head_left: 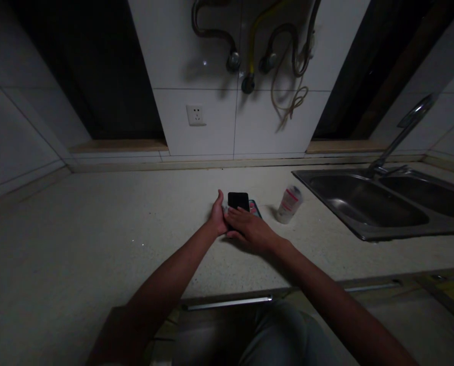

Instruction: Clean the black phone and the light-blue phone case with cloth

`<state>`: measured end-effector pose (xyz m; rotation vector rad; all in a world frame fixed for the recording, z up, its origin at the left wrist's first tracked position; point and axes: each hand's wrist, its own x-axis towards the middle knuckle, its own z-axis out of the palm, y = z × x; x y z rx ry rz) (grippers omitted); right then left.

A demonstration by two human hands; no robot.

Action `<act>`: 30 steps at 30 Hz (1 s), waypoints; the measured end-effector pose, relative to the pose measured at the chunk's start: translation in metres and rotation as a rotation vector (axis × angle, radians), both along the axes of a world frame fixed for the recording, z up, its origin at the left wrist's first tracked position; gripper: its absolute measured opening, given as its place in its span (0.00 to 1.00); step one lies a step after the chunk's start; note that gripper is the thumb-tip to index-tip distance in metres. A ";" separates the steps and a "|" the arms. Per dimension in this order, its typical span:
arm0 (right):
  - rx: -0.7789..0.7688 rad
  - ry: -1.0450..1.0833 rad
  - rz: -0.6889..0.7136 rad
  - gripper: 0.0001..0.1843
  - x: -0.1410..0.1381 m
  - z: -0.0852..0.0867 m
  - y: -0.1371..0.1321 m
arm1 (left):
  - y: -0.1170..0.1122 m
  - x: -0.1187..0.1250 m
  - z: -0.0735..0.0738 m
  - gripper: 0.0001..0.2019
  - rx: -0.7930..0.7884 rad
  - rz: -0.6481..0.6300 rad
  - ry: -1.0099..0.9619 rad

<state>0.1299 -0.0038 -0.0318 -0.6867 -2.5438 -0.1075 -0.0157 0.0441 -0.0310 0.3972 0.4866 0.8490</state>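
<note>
Lying flat, partly over a black smartphone (237, 200), the right hand (250, 229) is between the front and back edges of the bench (97, 229). The left hand (218, 218) is alongside, its grip unclear.

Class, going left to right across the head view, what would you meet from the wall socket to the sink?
Wall socket, left hand, flat black object (probably a phone), cup, sink.

Black phone (239, 200), red-printed whitish cup (289, 206), pale counter (97, 218)
</note>
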 end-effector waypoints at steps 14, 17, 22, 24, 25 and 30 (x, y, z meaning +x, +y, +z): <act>0.180 0.130 -0.306 0.17 0.024 -0.001 -0.001 | 0.003 -0.007 0.001 0.45 0.050 0.024 -0.040; 0.108 0.120 -0.421 0.23 0.021 -0.003 0.004 | 0.000 -0.006 0.003 0.44 0.041 -0.007 -0.011; 0.022 0.099 -0.447 0.31 0.009 -0.001 0.007 | -0.010 0.003 0.009 0.43 0.056 -0.085 0.012; 0.004 0.082 -0.402 0.32 0.005 0.002 0.006 | -0.011 0.005 0.009 0.42 0.052 -0.113 0.018; -0.002 0.068 -0.362 0.32 0.003 0.003 0.005 | -0.012 0.006 0.008 0.42 0.051 -0.124 0.015; -0.004 0.040 -0.057 0.22 -0.001 0.004 -0.005 | -0.007 0.003 0.005 0.48 0.042 -0.107 -0.046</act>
